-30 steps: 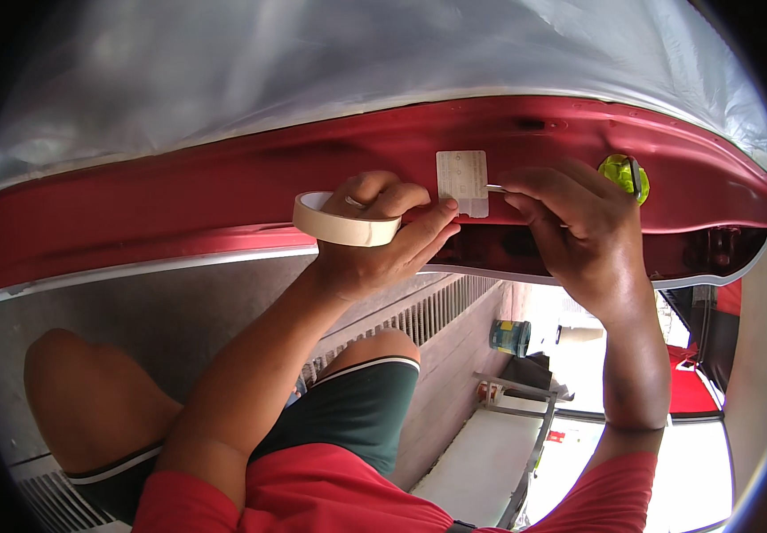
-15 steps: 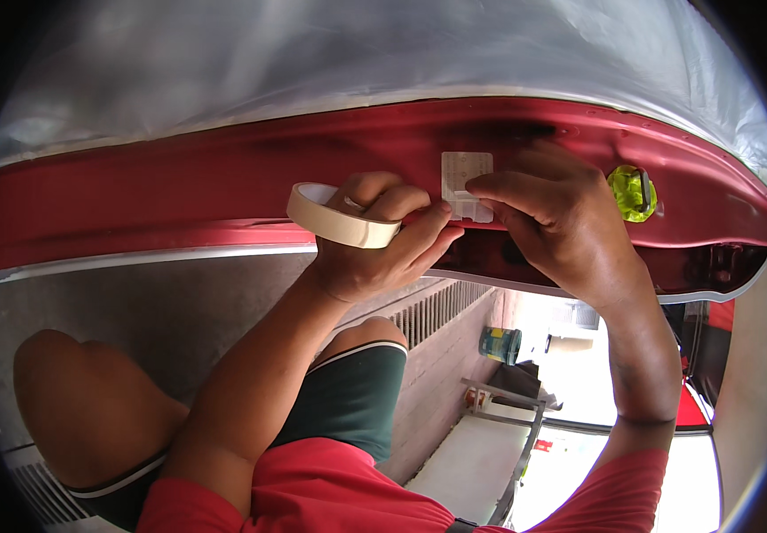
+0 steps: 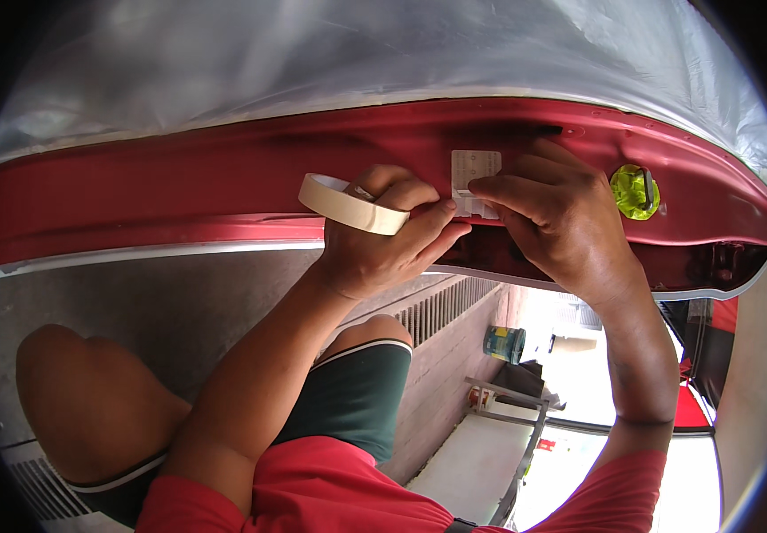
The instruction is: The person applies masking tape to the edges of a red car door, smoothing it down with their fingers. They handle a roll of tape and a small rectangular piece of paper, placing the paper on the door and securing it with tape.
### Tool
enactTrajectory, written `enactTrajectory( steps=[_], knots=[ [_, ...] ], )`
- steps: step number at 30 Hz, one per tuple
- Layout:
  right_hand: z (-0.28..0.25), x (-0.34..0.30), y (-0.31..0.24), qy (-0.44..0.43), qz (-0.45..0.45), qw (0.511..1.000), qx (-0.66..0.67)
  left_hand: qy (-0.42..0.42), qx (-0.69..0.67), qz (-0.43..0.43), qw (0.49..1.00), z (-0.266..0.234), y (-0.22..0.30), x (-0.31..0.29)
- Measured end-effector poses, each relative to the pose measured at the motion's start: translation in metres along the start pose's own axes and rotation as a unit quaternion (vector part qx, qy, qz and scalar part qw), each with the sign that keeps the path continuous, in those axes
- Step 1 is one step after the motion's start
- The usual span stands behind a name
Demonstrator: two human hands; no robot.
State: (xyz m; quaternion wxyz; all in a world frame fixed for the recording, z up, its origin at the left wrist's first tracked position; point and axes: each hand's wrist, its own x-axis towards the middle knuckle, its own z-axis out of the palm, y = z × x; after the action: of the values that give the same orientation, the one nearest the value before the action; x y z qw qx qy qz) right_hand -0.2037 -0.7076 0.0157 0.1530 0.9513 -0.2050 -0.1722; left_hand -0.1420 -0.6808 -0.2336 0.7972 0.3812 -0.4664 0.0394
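A pale roll of masking tape (image 3: 357, 213) hangs on the curled fingers of my left hand (image 3: 367, 258). The thumb and forefinger of that hand reach to the lower left edge of a whitish rectangular label (image 3: 476, 165) on a red painted car body panel (image 3: 179, 182). My right hand (image 3: 570, 218) is bent over the label's right side, its fingertips closed in a pinch at the label's lower half. What lies between those fingertips is too small to make out. The right hand covers part of the label.
Translucent plastic sheeting (image 3: 312, 62) covers the area beyond the panel. Bright yellow-green material (image 3: 632, 197) with a dark metal loop sits to the right. Below are a floor grate (image 3: 444, 311), a bucket (image 3: 503, 343) and a metal-framed stand (image 3: 525, 435).
The panel, label and left hand with the tape roll sit slightly farther right in view. Both hands keep nearly the same pose at the label.
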Motion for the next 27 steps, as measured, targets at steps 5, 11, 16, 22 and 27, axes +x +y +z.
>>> enactTrajectory(
  steps=[5,11,16,22,27],
  knots=[
    [0.0003,0.0011,0.0001,0.009,0.0,1.0,0.002,-0.003,0.006,0.001,1.0,-0.0016,0.0,0.0016],
    [0.0004,0.0013,-0.0019,0.005,0.0,1.0,-0.012,0.001,0.001,0.0,1.0,0.0005,-0.0009,0.0008],
    [0.0019,0.0006,-0.0017,0.01,-0.002,1.0,-0.018,-0.008,-0.007,-0.005,1.0,-0.0007,0.0002,0.0006],
    [0.0033,0.0011,-0.0009,0.014,-0.004,1.0,-0.018,-0.023,-0.021,-0.005,1.0,-0.0028,-0.0001,-0.0007],
    [0.0031,0.0016,-0.0015,0.015,-0.006,1.0,-0.019,-0.025,-0.017,-0.005,1.0,-0.003,-0.0002,-0.0014]
  ],
)
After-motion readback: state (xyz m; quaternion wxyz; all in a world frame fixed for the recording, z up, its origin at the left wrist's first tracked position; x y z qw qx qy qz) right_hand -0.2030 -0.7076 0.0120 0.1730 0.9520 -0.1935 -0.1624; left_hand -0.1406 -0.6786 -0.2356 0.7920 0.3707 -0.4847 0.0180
